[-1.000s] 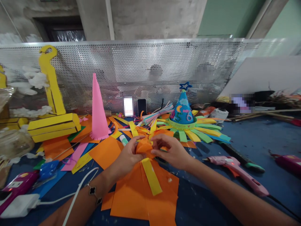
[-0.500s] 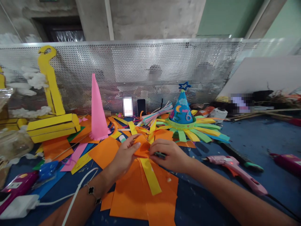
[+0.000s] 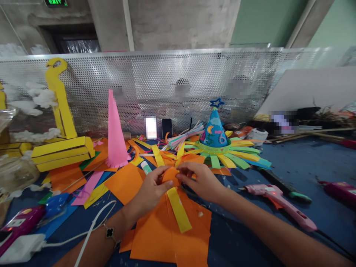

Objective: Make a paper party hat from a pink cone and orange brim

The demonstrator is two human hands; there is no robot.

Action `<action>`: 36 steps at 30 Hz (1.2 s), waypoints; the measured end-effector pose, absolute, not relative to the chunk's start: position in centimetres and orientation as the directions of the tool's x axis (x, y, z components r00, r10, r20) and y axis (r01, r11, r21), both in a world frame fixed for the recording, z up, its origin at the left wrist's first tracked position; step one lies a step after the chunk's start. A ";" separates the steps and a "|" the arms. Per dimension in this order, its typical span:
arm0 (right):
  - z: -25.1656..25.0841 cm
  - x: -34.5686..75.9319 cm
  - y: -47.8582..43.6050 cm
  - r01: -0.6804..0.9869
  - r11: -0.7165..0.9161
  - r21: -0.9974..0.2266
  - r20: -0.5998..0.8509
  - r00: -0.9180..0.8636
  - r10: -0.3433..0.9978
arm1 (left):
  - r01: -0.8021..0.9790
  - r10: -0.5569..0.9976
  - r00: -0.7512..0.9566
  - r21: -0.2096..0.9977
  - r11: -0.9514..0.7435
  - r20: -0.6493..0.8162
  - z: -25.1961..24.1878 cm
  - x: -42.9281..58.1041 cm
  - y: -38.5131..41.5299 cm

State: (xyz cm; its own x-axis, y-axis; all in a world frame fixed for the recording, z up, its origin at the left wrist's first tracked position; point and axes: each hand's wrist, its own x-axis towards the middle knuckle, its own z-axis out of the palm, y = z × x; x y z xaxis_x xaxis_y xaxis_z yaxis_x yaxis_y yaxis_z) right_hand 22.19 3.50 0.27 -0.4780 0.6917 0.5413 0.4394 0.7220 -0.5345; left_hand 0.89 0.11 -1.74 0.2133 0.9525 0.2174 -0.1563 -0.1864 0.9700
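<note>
My left hand (image 3: 151, 191) and my right hand (image 3: 201, 181) meet over the middle of the table, both pinched on a small curled piece of orange paper (image 3: 170, 175). A yellow paper strip (image 3: 178, 209) hangs from that piece and lies across orange paper sheets (image 3: 167, 237) below my hands. A bracelet with a black clover sits on my left wrist (image 3: 110, 233).
A pink paper cone (image 3: 114, 131) stands at the left. A blue party hat (image 3: 214, 129) on coloured strips sits behind my hands. A pink glue gun (image 3: 278, 202) lies to the right, a yellow cardboard model (image 3: 62, 144) and white charger (image 3: 19, 246) to the left.
My hands flattened over the orange piece half a second ago and now lift and pinch it again. The view has tilted up slightly.
</note>
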 end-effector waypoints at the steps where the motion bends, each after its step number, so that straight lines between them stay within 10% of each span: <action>1: 0.2 22.2 3.4 0.434 0.739 -0.516 0.539 -0.506 0.673 | -0.108 0.953 0.209 0.974 -0.200 0.219 -1.7 0.8 0.2; 7: 0.5 21.8 2.7 0.362 0.831 -0.423 0.567 -0.609 0.554 | 0.177 0.935 0.292 0.949 -0.262 0.204 -1.7 0.5 0.4; 13: 0.6 23.1 4.1 0.679 0.663 -0.316 0.400 -0.539 0.742 | -0.230 0.994 0.113 0.972 0.040 -0.014 -1.2 -0.3 1.4; 23: 1.2 23.9 4.0 0.768 0.611 -0.190 0.139 -0.595 0.791 | -0.392 1.000 -0.005 0.920 0.001 -0.003 -1.1 -0.9 2.0; 30: 0.9 23.9 4.0 0.830 0.486 -0.273 0.087 -0.482 0.872 | -0.473 0.996 -0.083 0.881 -0.028 -0.013 -0.1 -0.9 1.8; 36: 1.6 24.2 5.3 0.726 0.349 -0.593 0.055 -0.396 0.917 | -0.521 0.957 -0.291 0.840 -0.151 -0.008 -0.1 -2.2 2.9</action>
State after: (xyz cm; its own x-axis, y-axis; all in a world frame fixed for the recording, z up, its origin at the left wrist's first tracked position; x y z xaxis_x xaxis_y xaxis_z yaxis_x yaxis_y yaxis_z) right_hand 24.24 5.35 1.63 -0.3958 0.9167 0.0550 0.7256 0.3488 -0.5931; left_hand -2.23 2.88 -0.12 -0.2906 0.9568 -0.0077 -0.5210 -0.1514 0.8400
